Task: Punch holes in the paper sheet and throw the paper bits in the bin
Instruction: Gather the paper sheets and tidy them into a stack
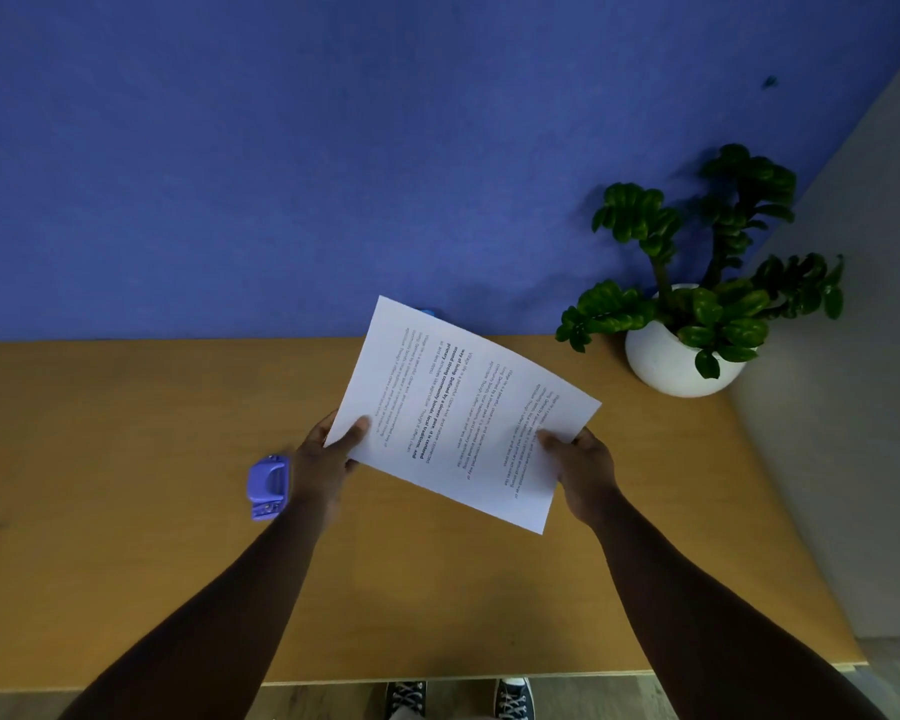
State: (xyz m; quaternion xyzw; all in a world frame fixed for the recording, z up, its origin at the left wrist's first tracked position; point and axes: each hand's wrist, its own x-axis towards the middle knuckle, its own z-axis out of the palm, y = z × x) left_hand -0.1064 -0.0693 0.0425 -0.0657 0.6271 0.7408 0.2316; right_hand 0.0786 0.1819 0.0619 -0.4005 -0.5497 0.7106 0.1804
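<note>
Both hands pinched the sheet [458, 413] above the desk [126, 511], left hand [328, 454] and right hand [583, 465] at opposite edges, likely to keep it flat for the punch [267, 485], which sat just beside the left wrist. No bin showed.

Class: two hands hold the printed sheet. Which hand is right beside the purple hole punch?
The left hand: the hole punch lies on the desk against its outer side. The right hand grips the sheet far from it.

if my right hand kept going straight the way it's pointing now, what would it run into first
Probably nothing on the table: the right hand, gripping the paper, points up-left toward the blue wall. The plant sits off to the right. Depth is unclear.
</note>
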